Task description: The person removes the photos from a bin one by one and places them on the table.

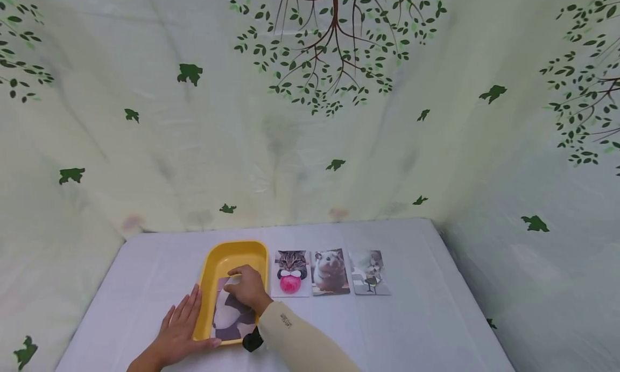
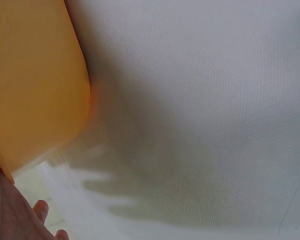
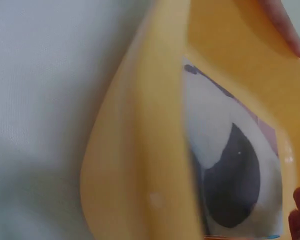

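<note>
Bench white-covered; leaf-printed sheeting behind. Left hand: fingers spread against yellow tray. Right hand partly hides card; cannot tell whether its fingers pinch it.

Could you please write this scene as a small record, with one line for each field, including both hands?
Surface: table with white covering
Container: yellow tray
In tray: picture card, partly covered by a hand
Row right of tray: cat card, rodent card, grey-toned card
Left hand: straight fingers against the tray's left side
Right hand: inside tray, over picture card; grip unclear
Background: pale backdrop with printed leaves
</note>
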Tool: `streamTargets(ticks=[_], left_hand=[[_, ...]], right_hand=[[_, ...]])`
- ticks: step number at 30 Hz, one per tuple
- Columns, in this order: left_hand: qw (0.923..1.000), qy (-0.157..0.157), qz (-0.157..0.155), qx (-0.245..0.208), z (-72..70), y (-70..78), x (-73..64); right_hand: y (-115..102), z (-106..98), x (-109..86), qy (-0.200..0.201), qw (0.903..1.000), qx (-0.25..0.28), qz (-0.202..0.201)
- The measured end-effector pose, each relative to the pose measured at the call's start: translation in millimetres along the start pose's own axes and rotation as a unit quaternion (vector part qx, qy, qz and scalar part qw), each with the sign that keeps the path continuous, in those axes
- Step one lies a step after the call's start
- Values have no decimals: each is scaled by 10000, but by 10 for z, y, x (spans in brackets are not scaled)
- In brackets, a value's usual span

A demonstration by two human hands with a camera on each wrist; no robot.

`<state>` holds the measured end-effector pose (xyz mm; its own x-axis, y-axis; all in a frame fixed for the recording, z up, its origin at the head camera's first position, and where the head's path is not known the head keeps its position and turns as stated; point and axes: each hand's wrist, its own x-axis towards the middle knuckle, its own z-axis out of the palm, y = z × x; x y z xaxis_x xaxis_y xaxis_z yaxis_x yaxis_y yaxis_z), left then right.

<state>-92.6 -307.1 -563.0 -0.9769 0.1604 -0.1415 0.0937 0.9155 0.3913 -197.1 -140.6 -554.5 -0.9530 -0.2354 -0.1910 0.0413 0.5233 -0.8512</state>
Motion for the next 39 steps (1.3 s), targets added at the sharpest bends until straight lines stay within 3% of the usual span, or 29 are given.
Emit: streamTargets(ticks=[9, 18, 25, 31, 39], left_hand=[[10000, 24, -12, 3, -2, -9, -10], [9999, 11, -81, 83, -13, 0, -2], [9998, -44, -133, 149, -17, 2, 0], [9998, -112, -180, 65, -29, 15, -6], [9998, 29, -50, 179, -21, 8, -23]], right_hand=[[45, 122, 36, 427, 9961, -737, 241], [100, 163, 3, 455, 9928, -1109, 53], [100, 182, 16, 175, 9831, -1819, 44], [107, 184, 19, 50, 9865, -1627, 168], [111, 182, 16, 338, 9944, -999, 38]])
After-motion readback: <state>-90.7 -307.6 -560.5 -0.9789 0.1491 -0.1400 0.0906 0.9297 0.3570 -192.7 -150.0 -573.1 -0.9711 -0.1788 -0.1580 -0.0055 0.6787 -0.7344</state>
